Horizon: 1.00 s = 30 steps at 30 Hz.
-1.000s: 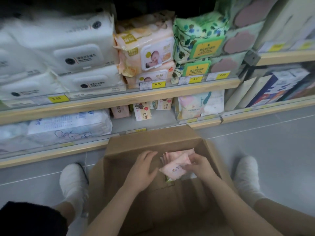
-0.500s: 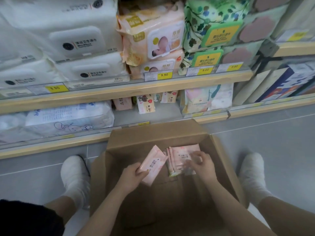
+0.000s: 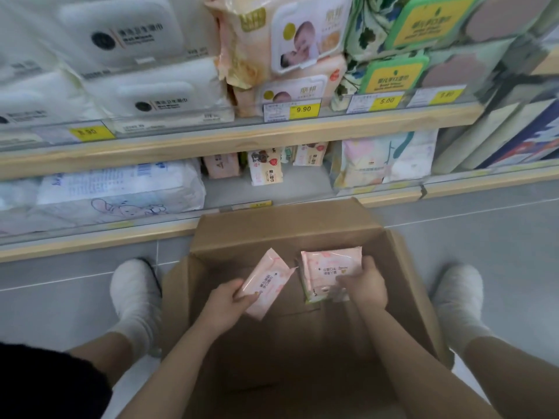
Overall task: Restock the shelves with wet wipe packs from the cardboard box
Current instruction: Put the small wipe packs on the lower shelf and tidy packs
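Wooden shelves point(image 3: 242, 140) stand at 12 o'clock. Over the brown cardboard box point(image 3: 405, 285), the left hand point(image 3: 225, 303) grips one pink wipe pack point(image 3: 266, 282); the right hand point(image 3: 364, 285) grips a pink stack point(image 3: 325, 267).

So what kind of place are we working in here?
Most likely a shop aisle: wooden shelves carry yellow price tags such as 9.90, stacked wet wipe packs fill them, and a cardboard box sits on the tiled floor.

My left hand point(image 3: 225, 300) holds one pink wipe pack point(image 3: 266, 282) over the cardboard box point(image 3: 405, 285). My right hand point(image 3: 364, 284) grips a bunch of pink packs point(image 3: 328, 267) inside it.
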Each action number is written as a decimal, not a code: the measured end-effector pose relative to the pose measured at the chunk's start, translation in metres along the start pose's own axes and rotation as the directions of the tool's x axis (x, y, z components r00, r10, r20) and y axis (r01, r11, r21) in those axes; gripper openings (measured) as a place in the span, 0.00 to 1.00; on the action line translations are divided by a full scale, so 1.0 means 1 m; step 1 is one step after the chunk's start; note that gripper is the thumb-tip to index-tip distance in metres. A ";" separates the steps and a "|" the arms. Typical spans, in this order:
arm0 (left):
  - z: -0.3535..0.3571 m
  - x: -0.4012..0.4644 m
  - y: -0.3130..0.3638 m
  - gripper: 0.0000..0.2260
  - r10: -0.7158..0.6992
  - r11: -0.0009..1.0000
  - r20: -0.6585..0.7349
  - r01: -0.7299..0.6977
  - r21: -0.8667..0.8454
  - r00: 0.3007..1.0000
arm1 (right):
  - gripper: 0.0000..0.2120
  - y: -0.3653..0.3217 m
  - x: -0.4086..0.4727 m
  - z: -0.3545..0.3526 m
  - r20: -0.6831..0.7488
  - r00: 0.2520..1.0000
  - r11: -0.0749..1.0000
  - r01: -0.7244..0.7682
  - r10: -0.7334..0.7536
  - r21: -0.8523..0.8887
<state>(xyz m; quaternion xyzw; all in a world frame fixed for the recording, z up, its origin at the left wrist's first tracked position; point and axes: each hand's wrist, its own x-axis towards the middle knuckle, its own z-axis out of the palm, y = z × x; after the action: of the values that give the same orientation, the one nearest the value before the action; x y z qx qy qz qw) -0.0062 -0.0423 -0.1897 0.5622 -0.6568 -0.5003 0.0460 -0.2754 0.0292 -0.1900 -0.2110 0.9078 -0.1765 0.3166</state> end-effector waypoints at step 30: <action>-0.144 0.000 -0.021 0.06 -0.014 0.945 -0.427 -0.127 -0.300 0.904 | 0.10 -0.251 0.000 0.068 0.002 0.708 0.689 0.687 -0.706 0.233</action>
<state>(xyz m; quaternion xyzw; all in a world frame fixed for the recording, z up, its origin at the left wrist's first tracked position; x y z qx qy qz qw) 0.0982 -0.1261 -0.1336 0.6227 -0.5572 -0.4648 0.2928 -0.1630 -0.1962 -0.1266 -0.5120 0.7196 -0.3704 0.2878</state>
